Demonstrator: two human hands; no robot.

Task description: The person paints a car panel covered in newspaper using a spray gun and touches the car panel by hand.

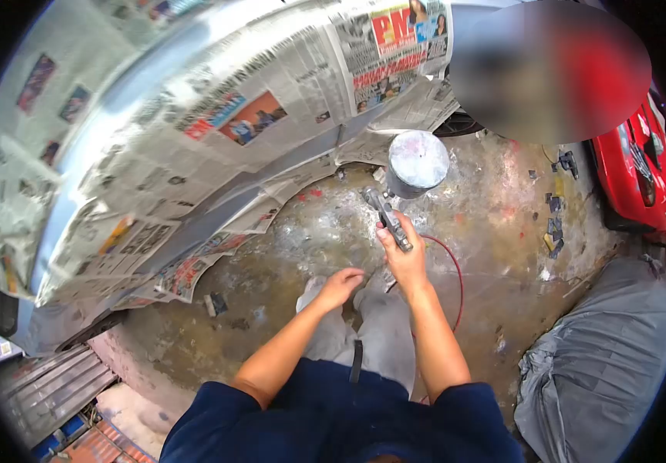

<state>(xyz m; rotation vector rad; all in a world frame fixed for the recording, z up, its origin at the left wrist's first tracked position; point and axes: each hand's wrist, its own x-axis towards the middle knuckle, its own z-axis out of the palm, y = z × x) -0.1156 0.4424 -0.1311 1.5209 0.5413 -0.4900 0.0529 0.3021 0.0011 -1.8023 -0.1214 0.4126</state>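
Observation:
My right hand [406,258] is closed around the grip of a metal spray gun [380,207], which points away from me toward the papered car side. A red hose [460,282] curves down past my right forearm. Just beyond the gun stands a round bucket [418,160] with a whitish, paint-marked top. My left hand [339,288] hangs in front of my legs with nothing visible in it, its fingers loosely stretched to the right. Newspaper sheets [271,116] cover the car body [194,224] ahead and to my left.
At the right are a red car part [633,174] and a grey cover [603,363] draped over something bulky. Dark scraps [554,231] lie on the stained concrete floor [495,231]. Corrugated metal sheets [55,382] sit at lower left. A blurred patch hides the upper right.

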